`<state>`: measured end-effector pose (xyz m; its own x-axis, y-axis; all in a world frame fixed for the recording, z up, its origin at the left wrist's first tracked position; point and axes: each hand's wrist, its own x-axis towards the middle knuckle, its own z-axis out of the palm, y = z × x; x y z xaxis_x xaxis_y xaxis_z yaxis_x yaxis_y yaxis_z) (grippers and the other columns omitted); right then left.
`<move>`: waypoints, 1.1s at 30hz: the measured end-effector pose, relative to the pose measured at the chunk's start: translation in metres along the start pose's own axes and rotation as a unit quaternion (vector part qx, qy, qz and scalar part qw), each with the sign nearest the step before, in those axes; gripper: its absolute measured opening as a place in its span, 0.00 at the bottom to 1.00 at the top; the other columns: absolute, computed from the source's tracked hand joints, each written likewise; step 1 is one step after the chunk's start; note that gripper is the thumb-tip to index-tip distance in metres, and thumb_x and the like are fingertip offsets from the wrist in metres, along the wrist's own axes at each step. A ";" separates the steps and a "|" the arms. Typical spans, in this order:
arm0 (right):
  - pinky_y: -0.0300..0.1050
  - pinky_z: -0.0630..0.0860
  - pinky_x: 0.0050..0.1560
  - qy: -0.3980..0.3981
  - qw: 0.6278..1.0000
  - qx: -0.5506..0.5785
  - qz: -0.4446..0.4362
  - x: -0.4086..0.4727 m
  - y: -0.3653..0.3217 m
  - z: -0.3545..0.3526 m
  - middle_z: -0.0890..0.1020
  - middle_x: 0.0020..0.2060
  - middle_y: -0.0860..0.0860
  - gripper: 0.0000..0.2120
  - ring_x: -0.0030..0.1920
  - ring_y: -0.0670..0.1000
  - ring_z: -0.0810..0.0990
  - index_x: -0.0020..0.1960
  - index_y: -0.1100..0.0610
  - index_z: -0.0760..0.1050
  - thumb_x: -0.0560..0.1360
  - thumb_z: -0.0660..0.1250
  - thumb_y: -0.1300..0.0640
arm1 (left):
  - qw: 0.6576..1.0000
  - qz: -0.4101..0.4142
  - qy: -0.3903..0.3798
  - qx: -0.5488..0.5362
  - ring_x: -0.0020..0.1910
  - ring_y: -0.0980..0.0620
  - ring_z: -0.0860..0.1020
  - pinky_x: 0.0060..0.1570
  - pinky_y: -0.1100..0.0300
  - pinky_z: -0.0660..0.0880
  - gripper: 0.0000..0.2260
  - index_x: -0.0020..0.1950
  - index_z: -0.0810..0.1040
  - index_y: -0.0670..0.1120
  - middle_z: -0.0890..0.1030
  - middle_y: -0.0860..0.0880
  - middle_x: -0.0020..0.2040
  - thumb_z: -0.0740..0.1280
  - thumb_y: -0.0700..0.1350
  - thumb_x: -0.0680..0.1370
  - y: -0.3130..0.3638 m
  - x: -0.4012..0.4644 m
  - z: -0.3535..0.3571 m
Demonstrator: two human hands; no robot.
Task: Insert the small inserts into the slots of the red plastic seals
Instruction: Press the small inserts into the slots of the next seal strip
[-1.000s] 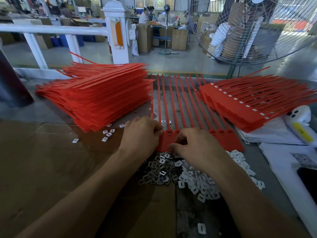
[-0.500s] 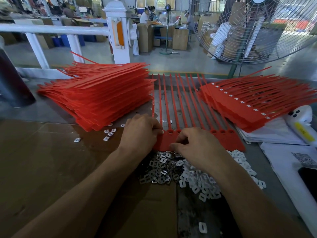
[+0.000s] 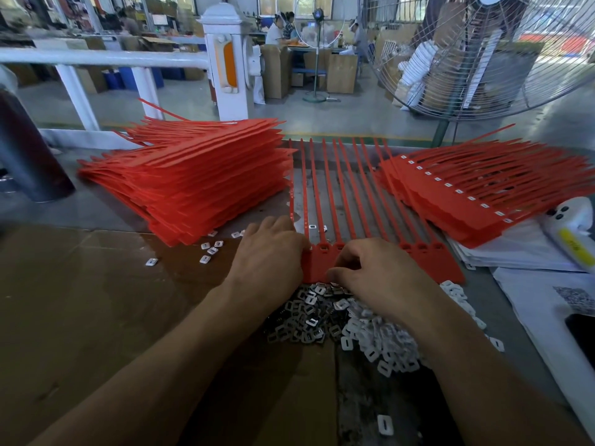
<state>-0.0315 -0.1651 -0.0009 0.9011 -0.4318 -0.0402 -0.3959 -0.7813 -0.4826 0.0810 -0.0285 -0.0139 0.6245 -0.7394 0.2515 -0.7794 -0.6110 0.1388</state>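
A strip of joined red seals [image 3: 322,265] lies flat in front of me, its long tails [image 3: 341,188] pointing away. My left hand [image 3: 270,252] grips the strip's left end with curled fingers. My right hand [image 3: 380,275] hovers over the row of seal heads, thumb and fingers pinched together at a slot. Whatever small insert it holds is hidden under the fingers. Just below the strip lies a heap of grey metal inserts [image 3: 306,320] and white plastic inserts [image 3: 386,346].
A tall stack of red seal strips [image 3: 193,181] stands at the left, and another stack with white inserts fitted [image 3: 476,194] at the right. Loose inserts [image 3: 209,251] lie by the left stack. A white device [image 3: 576,233], papers and a large fan [image 3: 483,53] are on the right.
Both hands stay on the strip in nearly the same places. My left hand has crept slightly away from me along the strip's left end.
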 end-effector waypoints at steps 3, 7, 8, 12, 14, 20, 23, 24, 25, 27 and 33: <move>0.45 0.80 0.52 -0.006 1.000 0.013 -0.006 0.000 0.003 -0.002 0.83 0.44 0.42 0.05 0.45 0.41 0.81 0.51 0.46 0.81 0.79 0.71 0.46 | 0.999 0.015 0.003 0.039 0.63 0.49 0.69 0.63 0.52 0.63 0.15 0.65 0.79 0.55 0.74 0.50 0.61 0.59 0.48 0.81 0.005 -0.003 0.001; 0.39 0.76 0.39 -0.019 0.999 0.040 -0.006 0.000 0.009 -0.004 0.84 0.41 0.42 0.02 0.39 0.41 0.82 0.49 0.46 0.81 0.79 0.71 0.49 | 1.000 0.003 -0.009 0.006 0.66 0.49 0.69 0.64 0.52 0.62 0.18 0.68 0.78 0.58 0.75 0.52 0.63 0.59 0.47 0.81 0.003 -0.005 -0.001; 0.38 0.75 0.39 -0.021 0.999 0.048 -0.007 0.001 0.010 -0.005 0.84 0.41 0.42 0.02 0.39 0.41 0.82 0.49 0.46 0.81 0.79 0.71 0.49 | 1.000 -0.003 -0.006 -0.007 0.66 0.50 0.69 0.65 0.52 0.62 0.18 0.68 0.78 0.58 0.75 0.52 0.64 0.60 0.46 0.81 0.001 -0.005 -0.002; 0.36 0.73 0.37 -0.028 0.998 0.061 -0.010 0.002 0.013 -0.005 0.84 0.41 0.41 0.02 0.38 0.40 0.82 0.48 0.45 0.81 0.79 0.72 0.48 | 0.999 -0.017 0.008 -0.028 0.66 0.51 0.70 0.63 0.52 0.63 0.16 0.66 0.79 0.58 0.78 0.55 0.64 0.62 0.45 0.81 -0.002 -0.003 -0.005; 0.36 0.72 0.36 -0.031 0.998 0.059 -0.011 0.003 0.013 -0.005 0.84 0.41 0.42 0.02 0.38 0.40 0.82 0.48 0.45 0.81 0.78 0.72 0.48 | 0.999 -0.017 0.009 -0.031 0.66 0.51 0.71 0.63 0.52 0.62 0.15 0.65 0.79 0.59 0.78 0.55 0.63 0.62 0.45 0.81 -0.002 -0.003 -0.005; 0.39 0.73 0.40 -0.039 0.998 0.050 -0.016 0.002 0.011 -0.006 0.83 0.42 0.42 0.02 0.43 0.41 0.81 0.48 0.45 0.81 0.77 0.73 0.47 | 0.999 -0.021 0.010 -0.030 0.66 0.51 0.71 0.65 0.52 0.62 0.15 0.65 0.80 0.58 0.78 0.54 0.64 0.63 0.44 0.81 -0.001 -0.002 -0.004; 0.38 0.72 0.41 -0.036 0.998 0.043 -0.020 0.001 0.009 -0.005 0.83 0.41 0.41 0.04 0.42 0.40 0.81 0.47 0.44 0.80 0.76 0.74 0.47 | 0.999 -0.026 0.000 -0.039 0.67 0.50 0.70 0.66 0.51 0.62 0.16 0.65 0.80 0.58 0.77 0.54 0.65 0.63 0.43 0.81 0.000 -0.004 -0.004; 0.38 0.72 0.40 -0.035 0.998 0.042 -0.021 0.001 0.009 -0.005 0.83 0.41 0.41 0.04 0.42 0.40 0.81 0.47 0.44 0.80 0.76 0.75 0.46 | 0.999 -0.026 0.001 -0.038 0.67 0.50 0.71 0.67 0.50 0.62 0.16 0.65 0.80 0.58 0.77 0.53 0.65 0.63 0.43 0.81 0.000 -0.004 -0.004; 0.38 0.72 0.40 -0.033 0.998 0.040 -0.021 0.001 0.009 -0.004 0.83 0.41 0.41 0.05 0.42 0.40 0.81 0.47 0.44 0.80 0.75 0.75 0.46 | 0.999 -0.027 0.002 -0.037 0.67 0.49 0.71 0.66 0.50 0.63 0.16 0.65 0.80 0.57 0.77 0.53 0.64 0.63 0.43 0.80 0.000 -0.003 -0.004; 0.38 0.72 0.40 -0.031 0.999 0.037 -0.021 0.001 0.009 -0.003 0.83 0.40 0.41 0.05 0.42 0.39 0.81 0.46 0.44 0.80 0.75 0.76 0.46 | 0.999 -0.030 0.004 -0.038 0.66 0.49 0.71 0.66 0.51 0.63 0.15 0.64 0.81 0.56 0.78 0.52 0.64 0.63 0.43 0.80 0.001 -0.002 -0.004; 0.38 0.74 0.41 -0.025 0.999 0.037 -0.016 0.001 0.008 -0.002 0.84 0.39 0.40 0.05 0.41 0.39 0.81 0.44 0.44 0.80 0.75 0.76 0.46 | 0.999 -0.028 0.014 -0.035 0.65 0.50 0.72 0.64 0.52 0.63 0.15 0.64 0.80 0.56 0.78 0.53 0.62 0.63 0.44 0.81 0.003 -0.006 -0.003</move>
<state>-0.0345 -0.1727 -0.0029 0.9216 -0.3826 -0.0659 -0.3539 -0.7581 -0.5478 0.0753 -0.0251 -0.0122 0.6663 -0.6959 0.2677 -0.7455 -0.6289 0.2207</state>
